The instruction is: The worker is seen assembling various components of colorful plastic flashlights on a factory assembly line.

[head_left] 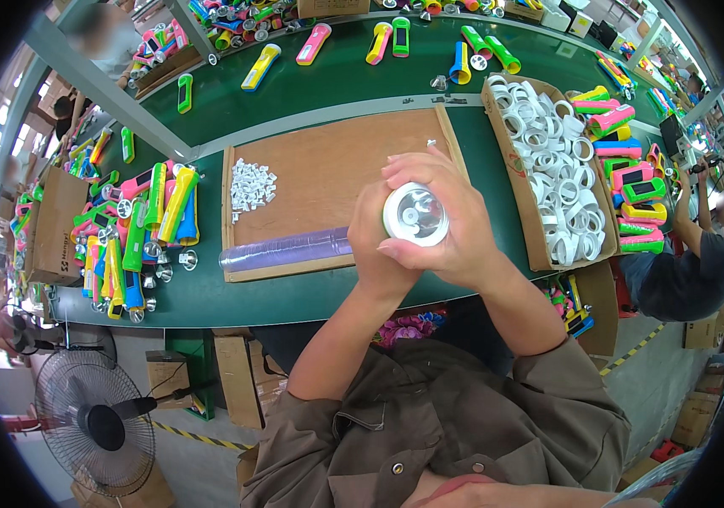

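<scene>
Left hand point(370, 241) and right hand point(465, 222) clasp, apparently, 1 flashlight point(417, 215).

Left hand point(372, 241) and right hand point(466, 222) together, fingers point(425, 167) curled; bare left forearm point(338, 339), right forearm point(521, 309) converge inward from lower edge.

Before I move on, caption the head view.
Left hand and right hand grip a white-rimmed flashlight above a wooden tray, with white rings heaped to the right.

I hold a flashlight point(415, 215) upright, white rim point(390, 218) around its clear round lens point(426, 208), facing up toward me.
</scene>
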`<action>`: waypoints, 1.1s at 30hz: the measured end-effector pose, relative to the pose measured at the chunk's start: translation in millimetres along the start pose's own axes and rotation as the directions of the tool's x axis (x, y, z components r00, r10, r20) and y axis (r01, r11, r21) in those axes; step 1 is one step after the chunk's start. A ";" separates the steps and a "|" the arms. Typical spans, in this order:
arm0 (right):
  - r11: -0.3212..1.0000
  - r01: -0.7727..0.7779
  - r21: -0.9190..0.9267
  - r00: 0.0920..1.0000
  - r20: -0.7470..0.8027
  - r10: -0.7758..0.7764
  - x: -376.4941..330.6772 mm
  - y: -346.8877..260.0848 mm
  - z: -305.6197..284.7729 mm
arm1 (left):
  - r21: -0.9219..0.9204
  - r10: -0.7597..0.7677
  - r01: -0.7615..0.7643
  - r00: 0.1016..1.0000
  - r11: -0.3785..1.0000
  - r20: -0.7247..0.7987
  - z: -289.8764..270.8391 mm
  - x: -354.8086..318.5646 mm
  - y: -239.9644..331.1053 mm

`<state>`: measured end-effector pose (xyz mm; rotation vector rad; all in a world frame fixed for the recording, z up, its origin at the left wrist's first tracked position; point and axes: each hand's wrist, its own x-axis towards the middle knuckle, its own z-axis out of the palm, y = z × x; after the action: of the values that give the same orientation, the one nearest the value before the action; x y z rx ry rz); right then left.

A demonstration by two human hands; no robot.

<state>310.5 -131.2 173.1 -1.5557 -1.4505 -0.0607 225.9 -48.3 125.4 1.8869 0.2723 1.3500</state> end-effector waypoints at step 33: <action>0.378 -0.368 0.850 0.808 0.494 -0.323 -84.9 -56.5 198.1 | 0.404 -0.505 0.580 0.815 0.707 -0.286 -174.2 -211.7 31.8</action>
<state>133.4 -75.3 50.2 -0.5643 -1.4551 1.2291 -21.7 -109.9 20.3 1.8521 1.2503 1.0609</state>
